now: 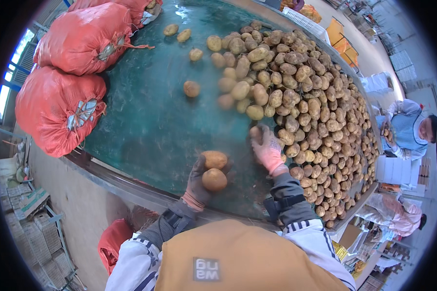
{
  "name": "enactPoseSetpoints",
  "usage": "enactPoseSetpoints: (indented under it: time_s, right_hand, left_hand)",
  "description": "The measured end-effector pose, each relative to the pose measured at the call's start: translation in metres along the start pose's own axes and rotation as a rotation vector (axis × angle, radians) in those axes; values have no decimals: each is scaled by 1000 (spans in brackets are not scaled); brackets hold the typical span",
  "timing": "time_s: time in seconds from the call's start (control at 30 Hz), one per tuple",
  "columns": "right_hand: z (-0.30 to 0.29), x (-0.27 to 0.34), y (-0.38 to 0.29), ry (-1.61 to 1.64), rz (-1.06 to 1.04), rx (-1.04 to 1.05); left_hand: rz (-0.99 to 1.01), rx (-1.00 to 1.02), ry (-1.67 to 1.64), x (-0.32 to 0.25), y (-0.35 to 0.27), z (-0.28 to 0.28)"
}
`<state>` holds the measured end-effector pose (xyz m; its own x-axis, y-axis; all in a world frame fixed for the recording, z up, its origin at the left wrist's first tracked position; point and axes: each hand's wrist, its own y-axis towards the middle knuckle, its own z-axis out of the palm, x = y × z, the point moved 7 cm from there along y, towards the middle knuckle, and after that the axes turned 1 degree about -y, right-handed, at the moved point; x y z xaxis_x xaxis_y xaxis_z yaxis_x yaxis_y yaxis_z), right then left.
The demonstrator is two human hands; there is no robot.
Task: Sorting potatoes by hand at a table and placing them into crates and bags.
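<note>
My left hand (203, 180), in a dark-palmed work glove, holds two potatoes (214, 179) side by side over the green tabletop (149, 145). At the near left edge of a large potato pile (313, 105), my right hand (268, 147) wears a pale pink glove. Its fingers curl round a brownish potato (255, 134), partly hidden by the hand. Some potatoes lie apart from the pile, one of them a brown potato (191, 88) near the middle of the table.
Full red woven sacks (62, 109), tied at the mouth, stand along the left edge. A raised metal rim (364, 91) borders the far side. Beyond it are a white plastic crate (306, 23) and a person in a blue apron (408, 127). Wire baskets (43, 232) stand at lower left.
</note>
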<state>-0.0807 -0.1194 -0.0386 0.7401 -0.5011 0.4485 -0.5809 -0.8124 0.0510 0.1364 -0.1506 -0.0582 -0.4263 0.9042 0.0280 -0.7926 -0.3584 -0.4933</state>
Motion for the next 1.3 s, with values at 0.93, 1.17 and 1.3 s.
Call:
enactPoseSetpoints:
  time_s: [0.93,1.17,1.3]
  right_hand:
    - [-37,84,-43,169,-312,236]
    - [-47,126,24,124,-849,523]
    - [-67,126,174,-317,-914,68]
  left_hand:
    - [-59,176,135,-2,-3,23]
    - [163,688,21,-7,-20,84]
    - [123,711,-97,-3,-29,115]
